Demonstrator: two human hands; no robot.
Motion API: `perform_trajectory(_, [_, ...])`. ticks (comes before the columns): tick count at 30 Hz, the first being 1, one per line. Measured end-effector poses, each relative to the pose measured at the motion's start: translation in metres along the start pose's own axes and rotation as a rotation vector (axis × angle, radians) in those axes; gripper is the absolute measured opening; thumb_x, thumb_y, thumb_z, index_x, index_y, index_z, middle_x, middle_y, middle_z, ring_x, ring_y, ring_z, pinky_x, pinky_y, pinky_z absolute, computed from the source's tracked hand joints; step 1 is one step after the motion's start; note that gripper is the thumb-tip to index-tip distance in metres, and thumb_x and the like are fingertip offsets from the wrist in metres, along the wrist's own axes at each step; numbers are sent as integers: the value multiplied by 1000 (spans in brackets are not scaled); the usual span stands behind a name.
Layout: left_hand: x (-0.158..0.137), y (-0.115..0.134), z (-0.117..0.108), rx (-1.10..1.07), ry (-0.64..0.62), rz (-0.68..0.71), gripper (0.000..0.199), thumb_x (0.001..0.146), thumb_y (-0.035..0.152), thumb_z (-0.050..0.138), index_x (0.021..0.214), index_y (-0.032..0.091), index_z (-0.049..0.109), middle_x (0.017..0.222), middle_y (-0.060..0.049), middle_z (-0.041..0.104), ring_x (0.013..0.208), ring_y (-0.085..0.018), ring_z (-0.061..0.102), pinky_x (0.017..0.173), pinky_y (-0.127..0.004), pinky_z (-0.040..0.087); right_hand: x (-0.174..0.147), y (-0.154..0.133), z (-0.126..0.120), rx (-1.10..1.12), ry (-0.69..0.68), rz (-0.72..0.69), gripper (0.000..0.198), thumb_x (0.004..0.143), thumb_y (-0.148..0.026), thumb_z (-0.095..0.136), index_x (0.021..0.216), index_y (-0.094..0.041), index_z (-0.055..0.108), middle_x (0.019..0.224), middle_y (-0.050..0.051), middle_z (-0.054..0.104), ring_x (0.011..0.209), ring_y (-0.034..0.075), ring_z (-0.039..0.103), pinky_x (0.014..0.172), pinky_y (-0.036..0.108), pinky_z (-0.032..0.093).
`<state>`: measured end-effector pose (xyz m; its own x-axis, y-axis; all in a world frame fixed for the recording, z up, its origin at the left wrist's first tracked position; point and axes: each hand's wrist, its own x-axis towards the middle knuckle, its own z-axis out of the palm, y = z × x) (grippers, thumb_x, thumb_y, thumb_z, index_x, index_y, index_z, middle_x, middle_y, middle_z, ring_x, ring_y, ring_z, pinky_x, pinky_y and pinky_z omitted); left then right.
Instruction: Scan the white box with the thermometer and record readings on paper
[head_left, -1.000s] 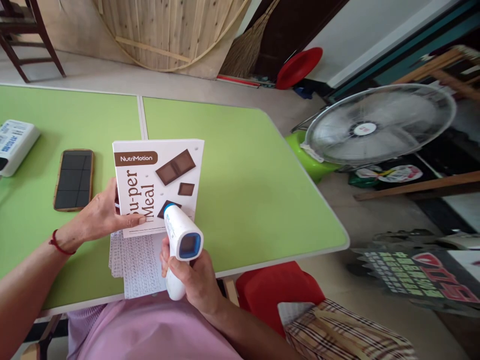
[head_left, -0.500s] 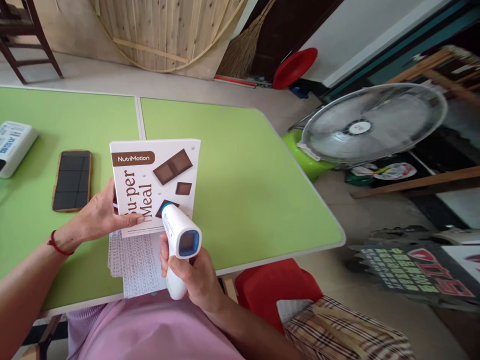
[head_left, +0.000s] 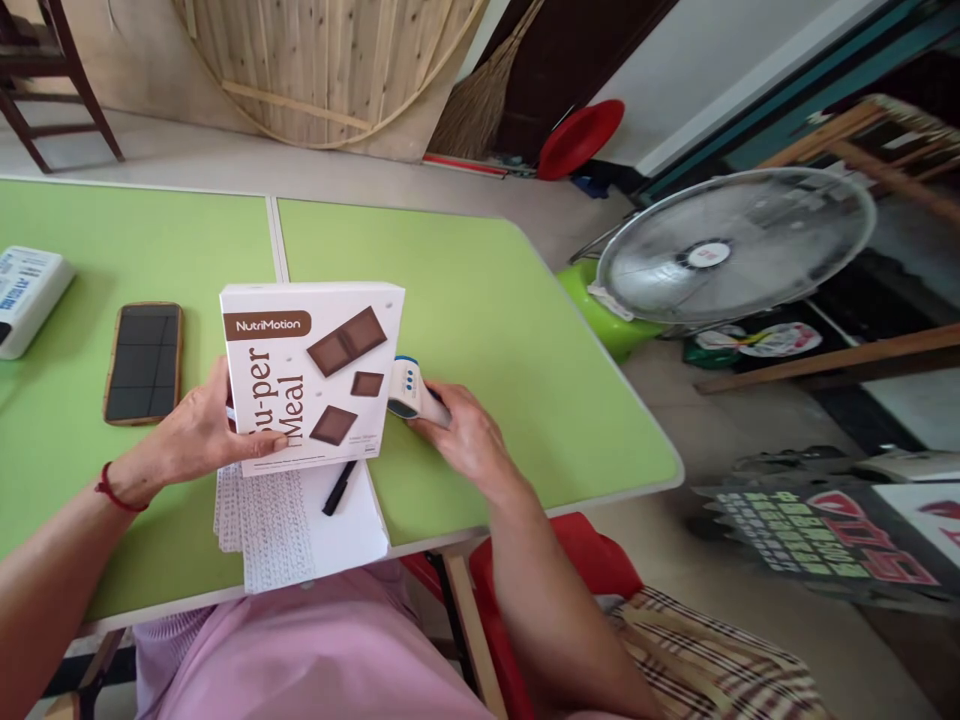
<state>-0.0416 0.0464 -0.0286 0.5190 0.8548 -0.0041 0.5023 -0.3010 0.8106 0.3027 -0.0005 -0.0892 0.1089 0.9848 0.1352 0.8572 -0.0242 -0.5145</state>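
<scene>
Upright over the table, a white box (head_left: 311, 375) printed "NutriMotion" with chocolate pieces faces me. My left hand (head_left: 199, 425) grips its left side, thumb across the front and the other fingers behind, out of sight. My right hand (head_left: 469, 435) is wrapped round the handle of a white and blue infrared thermometer (head_left: 406, 388), which lies low beside the box's right side with its buttons facing up. Part of the thermometer is hidden behind the box. Below the box are sheets of handwritten paper (head_left: 277, 530) with a black pen (head_left: 339, 490) on top.
A phone (head_left: 144, 362) in a brown case lies left of the box on the green table (head_left: 465, 290), and a white device (head_left: 30, 300) sits farther left. Beyond the right edge stands a fan (head_left: 731, 250). A red chair (head_left: 592, 555) is near the table's front edge.
My right hand has moved the thermometer from in front of the box to its right side and turned it. The pen and more paper now show. My left hand stays on the box.
</scene>
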Motion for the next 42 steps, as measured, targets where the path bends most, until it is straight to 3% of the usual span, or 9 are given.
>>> perform_trajectory(3, [0,2,0,17,11,1,77,72,58,75,131,19,45,116,-13,64,104,-31,65,82,-46,56,-3,0,1,-72,-23,-95,41,81,-31,62,121,-21,62,111,13,66,105,32,61,88,50,52])
perform_trajectory(8, [-1,5,0,0,0,-17,78,71,57,76,132,19,45,116,-13,64,104,-32,65,81,-46,57,-21,-36,-1,-211,181,-345,28,87,-21,60,113,-17,67,103,15,62,96,30,57,85,50,50])
perform_trajectory(11, [-1,7,-1,-46,14,-29,78,72,55,77,133,20,45,118,-13,65,105,-32,65,81,-47,57,-33,-60,10,-167,39,-531,17,92,-17,55,98,-18,71,92,11,61,90,26,56,81,44,51])
perform_trajectory(19, [-1,2,-13,13,248,-15,47,74,58,74,104,22,65,111,-10,71,112,-35,64,94,-54,52,-41,-68,24,-237,24,-566,31,95,-9,48,110,-20,73,102,13,59,90,25,53,76,41,47])
perform_trajectory(26, [11,-15,-6,185,326,90,43,79,49,69,109,20,58,116,-11,64,120,-33,57,100,-54,49,-32,-65,13,-244,-30,-697,29,95,-7,49,105,-20,73,92,9,61,85,22,51,76,36,41])
perform_trajectory(31, [-7,12,-7,433,745,118,54,71,61,73,103,22,55,97,-8,61,107,-33,57,82,-51,51,-30,-62,13,-222,-43,-714,28,95,-6,47,101,-19,71,91,8,62,85,22,51,76,36,41])
perform_trajectory(33, [-17,25,-3,517,563,250,34,85,56,62,87,23,55,78,-3,59,81,-23,61,74,-44,50,-30,-61,14,-245,-50,-710,29,95,-5,44,99,-19,69,90,8,61,83,21,51,75,36,41])
perform_trajectory(37, [-21,42,23,694,-263,219,36,96,52,51,95,19,63,76,-6,69,64,-21,64,55,-33,43,-28,-56,11,-239,-79,-683,30,96,-7,40,99,-23,65,89,6,62,82,21,52,74,37,42])
perform_trajectory(42, [-18,50,54,809,-530,38,95,77,67,68,144,6,38,87,-14,74,72,-32,71,55,-35,44,-30,-59,4,210,135,-625,7,91,-19,54,91,-26,56,87,4,66,79,20,61,70,37,50])
